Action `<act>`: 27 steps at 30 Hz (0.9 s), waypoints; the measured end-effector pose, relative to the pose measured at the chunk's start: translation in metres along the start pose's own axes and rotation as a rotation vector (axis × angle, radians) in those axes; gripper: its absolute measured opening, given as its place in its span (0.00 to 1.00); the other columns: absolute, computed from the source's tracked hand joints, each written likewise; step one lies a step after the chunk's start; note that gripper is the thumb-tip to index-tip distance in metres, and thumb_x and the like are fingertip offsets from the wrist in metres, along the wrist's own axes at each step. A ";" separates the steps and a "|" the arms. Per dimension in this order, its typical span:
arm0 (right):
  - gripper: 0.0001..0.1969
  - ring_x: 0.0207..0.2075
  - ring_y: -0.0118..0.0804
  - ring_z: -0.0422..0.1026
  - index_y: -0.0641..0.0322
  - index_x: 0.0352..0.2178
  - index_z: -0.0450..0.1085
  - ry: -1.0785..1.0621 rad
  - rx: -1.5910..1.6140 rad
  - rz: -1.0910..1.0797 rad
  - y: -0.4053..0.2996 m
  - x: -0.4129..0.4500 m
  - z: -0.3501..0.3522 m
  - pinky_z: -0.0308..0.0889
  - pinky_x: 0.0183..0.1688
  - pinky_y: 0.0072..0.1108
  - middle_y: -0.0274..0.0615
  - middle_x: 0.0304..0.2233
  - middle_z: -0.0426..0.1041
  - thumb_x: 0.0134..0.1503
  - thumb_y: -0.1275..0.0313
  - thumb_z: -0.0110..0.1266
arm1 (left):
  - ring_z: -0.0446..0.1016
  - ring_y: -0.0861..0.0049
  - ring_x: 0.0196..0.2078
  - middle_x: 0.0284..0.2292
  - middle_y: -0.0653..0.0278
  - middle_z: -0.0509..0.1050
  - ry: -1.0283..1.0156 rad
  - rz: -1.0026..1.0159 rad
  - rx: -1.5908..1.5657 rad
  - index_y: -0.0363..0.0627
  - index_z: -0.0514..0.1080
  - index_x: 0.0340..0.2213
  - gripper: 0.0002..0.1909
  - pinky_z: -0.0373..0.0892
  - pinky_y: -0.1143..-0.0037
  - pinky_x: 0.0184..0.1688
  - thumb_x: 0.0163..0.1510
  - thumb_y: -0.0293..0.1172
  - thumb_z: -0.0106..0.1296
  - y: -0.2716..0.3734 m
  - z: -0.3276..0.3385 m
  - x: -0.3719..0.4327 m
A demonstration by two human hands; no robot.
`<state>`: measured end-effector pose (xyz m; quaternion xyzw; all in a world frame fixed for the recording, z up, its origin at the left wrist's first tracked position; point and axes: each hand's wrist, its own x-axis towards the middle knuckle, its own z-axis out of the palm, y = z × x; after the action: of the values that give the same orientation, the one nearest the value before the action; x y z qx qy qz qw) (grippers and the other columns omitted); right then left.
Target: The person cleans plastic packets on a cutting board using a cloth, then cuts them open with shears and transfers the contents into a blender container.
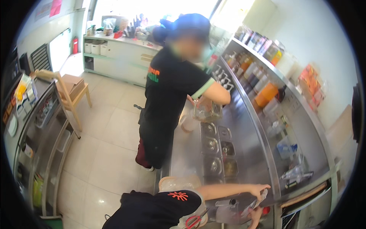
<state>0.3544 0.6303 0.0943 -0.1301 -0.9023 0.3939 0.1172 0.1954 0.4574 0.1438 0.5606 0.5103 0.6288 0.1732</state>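
My left hand [260, 191] reaches across the steel counter at the lower right and grips the upper end of a crumpled clear plastic bag [253, 204]. Close below it, my right hand [255, 215] has its fingers at the bag's lower end; the bottom picture edge cuts off that forearm. Beside the bag stands a clear plastic container [226, 213], with a black-capped clear item [232, 201] over it. A red cap [266, 210] shows next to my right hand. Red-handled scissors [193, 221] lie nearer my body, over a pale-rimmed tray [167, 179] that my sleeve partly covers.
A co-worker [168, 86] stands farther along the counter, holding a clear container [210, 113]. Lidded steel pans [210, 144] are set into the counter [186, 151]. Shelves [257, 114] with bottles run along the right. A wooden chair [75, 98] bears a cardboard box [71, 83].
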 end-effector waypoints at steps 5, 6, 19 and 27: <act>0.14 0.25 0.53 0.66 0.67 0.25 0.65 0.224 -0.693 -0.184 -0.060 -0.019 0.019 0.61 0.28 0.32 0.54 0.21 0.66 0.31 0.77 0.54 | 0.68 0.69 0.33 0.31 0.57 0.69 -0.173 0.191 0.157 0.42 0.66 0.33 0.28 0.65 0.74 0.34 0.22 0.28 0.58 0.004 -0.006 -0.029; 0.12 0.22 0.52 0.66 0.68 0.23 0.63 0.259 -0.760 -0.297 -0.059 -0.028 0.018 0.61 0.26 0.33 0.55 0.19 0.65 0.32 0.78 0.52 | 0.66 0.64 0.37 0.32 0.58 0.68 -0.201 0.202 0.156 0.43 0.67 0.31 0.25 0.63 0.71 0.37 0.22 0.29 0.57 0.015 -0.006 -0.036; 0.04 0.27 0.39 0.70 0.59 0.26 0.60 0.055 -1.199 -0.227 -0.087 -0.017 -0.002 0.66 0.24 0.28 0.39 0.24 0.67 0.45 0.75 0.40 | 0.67 0.67 0.35 0.30 0.61 0.69 -0.152 0.118 0.380 0.46 0.69 0.32 0.18 0.63 0.73 0.37 0.33 0.29 0.56 0.037 -0.017 -0.047; 0.10 0.24 0.42 0.69 0.63 0.22 0.66 -0.021 -0.802 -0.021 -0.143 -0.014 -0.010 0.64 0.28 0.29 0.44 0.20 0.69 0.33 0.74 0.54 | 0.68 0.68 0.36 0.33 0.61 0.69 0.026 0.076 0.389 0.47 0.68 0.35 0.16 0.63 0.75 0.37 0.41 0.34 0.52 0.062 -0.044 -0.044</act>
<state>0.3503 0.5390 0.2053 -0.1521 -0.9869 0.0105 0.0520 0.1919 0.3771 0.1791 0.5943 0.6029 0.5315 0.0309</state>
